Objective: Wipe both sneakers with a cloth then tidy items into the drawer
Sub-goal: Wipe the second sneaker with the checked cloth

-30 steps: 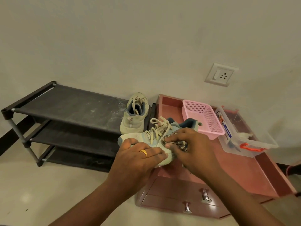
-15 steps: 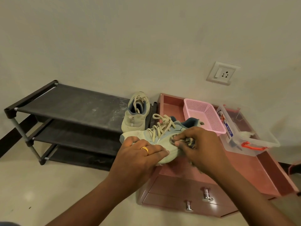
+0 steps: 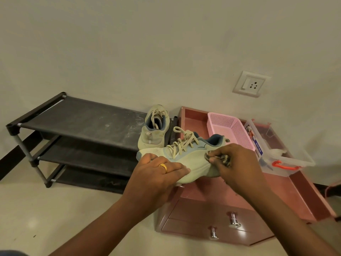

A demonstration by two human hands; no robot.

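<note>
cloth slides toward the heel

over the last second the right hand (image 3: 238, 163) has carried the cloth (image 3: 224, 160) along the side of the sneaker (image 3: 191, 159), from just below the laces toward the heel end. the left hand (image 3: 156, 174) has kept its place at the toe.

the right hand's fingers and thumb are curled round the bunched, dark patterned cloth and press it against the pale green side panel. the left hand, with a gold ring (image 3: 163, 166) on one finger, wraps over the front of the sneaker and grips it, fingers lying across the toe. the sneaker is held in the air, tipped on its side with the laces facing the wall, above the left front edge of the pink drawer chest (image 3: 217, 194).

the second sneaker (image 3: 155, 130) stands on the right end of the top shelf of the black shoe rack (image 3: 83, 119), toe toward the camera. on the chest's top a pink basket (image 3: 230, 130) sits near the wall, and just to its right is a clear plastic box (image 3: 295, 159) with an orange handle. two drawers with metal knobs (image 3: 233, 219) are closed at the front. a wall socket (image 3: 251, 84) is above the chest.
</note>
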